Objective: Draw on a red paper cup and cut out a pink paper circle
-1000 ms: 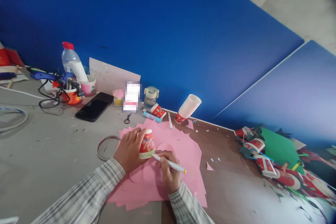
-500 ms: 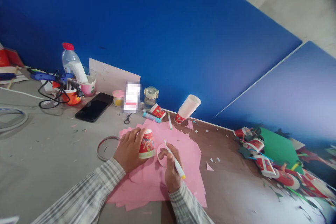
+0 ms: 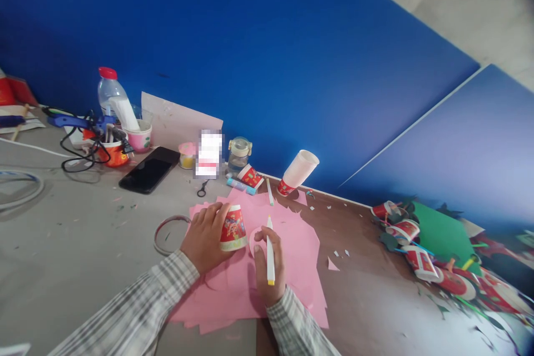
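My left hand is wrapped round a red printed paper cup, which stands upside down on a stack of pink paper sheets. To its right, my right hand holds a white marker with a yellow lower end, its tip pointing away from me. Beside the cup and partly under my right fingers, a round outline or disc shows on the pink paper; which of the two I cannot tell. Another marker lies at the back edge of the paper.
Behind the paper are a glue stick, a tipped cup, a lidded jar and a leaning cup stack. Left lie a tape ring, scissors and a phone. Cup crafts crowd the right.
My right hand has turned the marker more upright in view and shifted slightly left, its fingers now nearer the cup. My left hand and the cup have barely moved.
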`<action>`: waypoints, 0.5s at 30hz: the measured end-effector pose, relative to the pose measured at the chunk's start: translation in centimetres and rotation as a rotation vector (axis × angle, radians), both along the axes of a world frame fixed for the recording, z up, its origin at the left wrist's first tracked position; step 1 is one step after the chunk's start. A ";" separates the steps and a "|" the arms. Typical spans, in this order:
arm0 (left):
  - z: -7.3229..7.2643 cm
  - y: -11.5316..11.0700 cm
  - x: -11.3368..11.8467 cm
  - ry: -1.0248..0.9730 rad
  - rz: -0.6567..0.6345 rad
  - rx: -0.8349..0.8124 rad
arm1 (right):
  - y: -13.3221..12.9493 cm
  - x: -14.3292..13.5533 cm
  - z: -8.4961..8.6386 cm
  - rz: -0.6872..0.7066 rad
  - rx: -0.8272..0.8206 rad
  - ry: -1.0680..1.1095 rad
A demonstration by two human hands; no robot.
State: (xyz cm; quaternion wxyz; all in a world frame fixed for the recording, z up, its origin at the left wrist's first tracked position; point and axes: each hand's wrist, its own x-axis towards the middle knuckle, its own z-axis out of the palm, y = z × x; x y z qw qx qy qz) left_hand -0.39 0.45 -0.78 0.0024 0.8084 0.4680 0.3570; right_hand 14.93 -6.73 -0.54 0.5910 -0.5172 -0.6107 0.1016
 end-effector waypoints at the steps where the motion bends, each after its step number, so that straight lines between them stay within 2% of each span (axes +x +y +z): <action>1: -0.1 0.0 0.0 -0.007 -0.001 -0.005 | 0.0 0.0 0.0 -0.003 -0.010 -0.014; 5: -0.1 0.0 0.1 -0.041 -0.004 -0.017 | 0.1 0.1 -0.2 0.025 -0.012 -0.100; 10: 0.7 -0.4 0.4 -0.074 -0.023 -0.034 | 0.6 0.0 -0.4 0.054 -0.029 -0.206; 15: 1.2 -0.9 0.3 -0.067 -0.099 -0.094 | 1.1 0.6 -1.0 0.057 -0.078 -0.209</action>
